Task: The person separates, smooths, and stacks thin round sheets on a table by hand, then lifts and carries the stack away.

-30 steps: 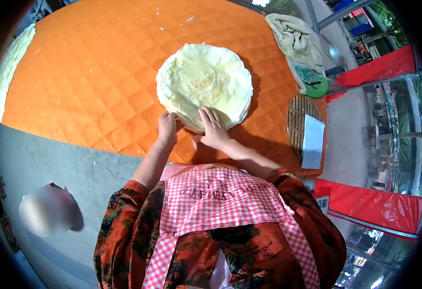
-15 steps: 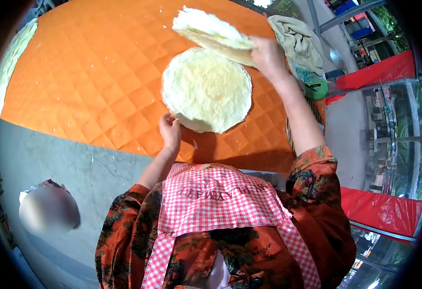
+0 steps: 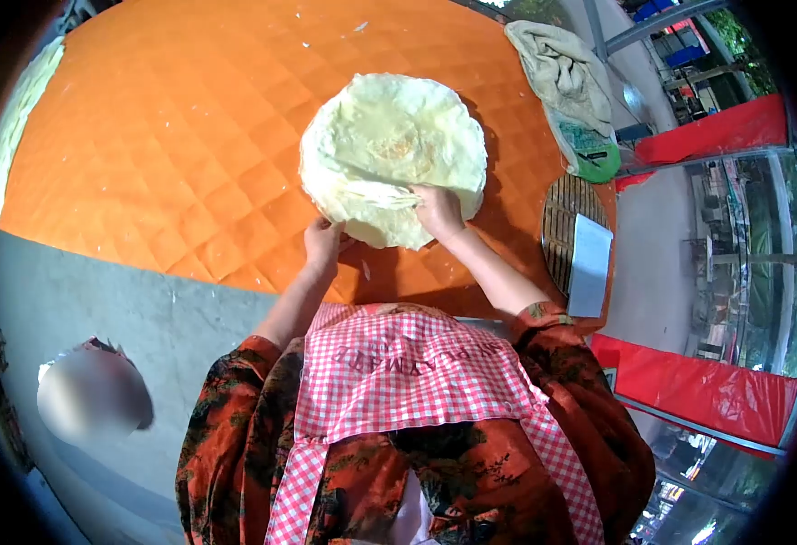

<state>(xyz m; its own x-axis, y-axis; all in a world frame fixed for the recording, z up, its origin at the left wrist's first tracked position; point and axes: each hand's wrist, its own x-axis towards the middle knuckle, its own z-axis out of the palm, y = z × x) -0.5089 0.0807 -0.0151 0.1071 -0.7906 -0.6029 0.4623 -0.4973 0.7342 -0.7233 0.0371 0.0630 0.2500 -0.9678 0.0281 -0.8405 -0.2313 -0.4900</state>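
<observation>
A thin, pale round flatbread (image 3: 389,127) with light brown marks lies over a lower flatbread (image 3: 385,236), whose near rim shows beneath it. My right hand (image 3: 438,213) is closed on the near edge of the upper flatbread, which is bunched into folds there. At the lower left rim, my left hand (image 3: 323,243) has its fingers pinched together on the edge of the bread. Which layer those fingers grip is hard to make out.
An orange quilted cloth (image 3: 171,154) covers the table. To the right are a slatted round board (image 3: 559,222), a white rectangular item (image 3: 590,263) and a crumpled beige cloth (image 3: 562,77). More pale sheets (image 3: 17,127) lie at the far left. Someone's blurred head (image 3: 94,395) is at lower left.
My right hand has swung down and toward me from the upper right, laying the folded flatbread over the lower one. My left hand has stayed near the same rim.
</observation>
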